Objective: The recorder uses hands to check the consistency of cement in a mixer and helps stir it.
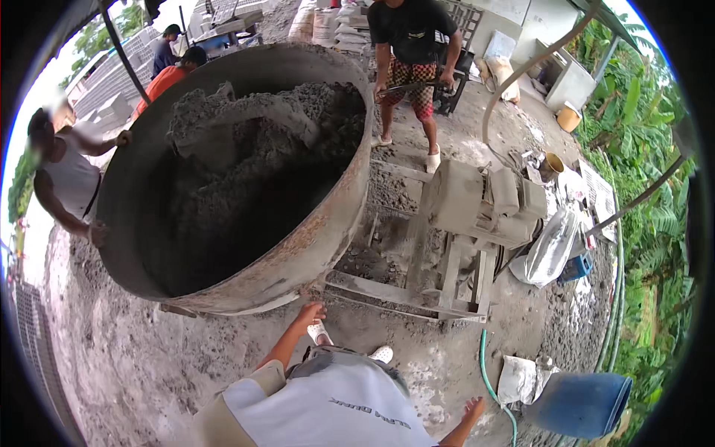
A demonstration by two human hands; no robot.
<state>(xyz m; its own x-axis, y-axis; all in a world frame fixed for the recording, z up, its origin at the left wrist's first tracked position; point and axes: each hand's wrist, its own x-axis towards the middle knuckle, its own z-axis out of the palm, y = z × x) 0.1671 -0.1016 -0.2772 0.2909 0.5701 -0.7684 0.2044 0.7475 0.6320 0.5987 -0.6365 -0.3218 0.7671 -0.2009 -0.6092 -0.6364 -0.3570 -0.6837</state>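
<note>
A big round mixer drum (298,257), rusty and cement-crusted, stands tilted before me. Grey mortar mix (246,123) is heaped against its far wall. Just below the drum's near rim is my left hand (307,316), empty, fingers apart; whether it brushes the drum's underside I cannot tell. My right hand (472,410) hangs low by my side, open with nothing in it, nearest to a green hose (488,372) on the ground. Right of the drum sits a dusty motor unit (484,201) on a metal frame (402,294).
A person in a white top (71,175) grips the drum's left rim. Beyond the drum, another person (413,45) holds a shovel (410,87). Two more people are at the far left. A blue barrel (581,404) lies at the lower right; a white sack (551,249) rests behind the motor.
</note>
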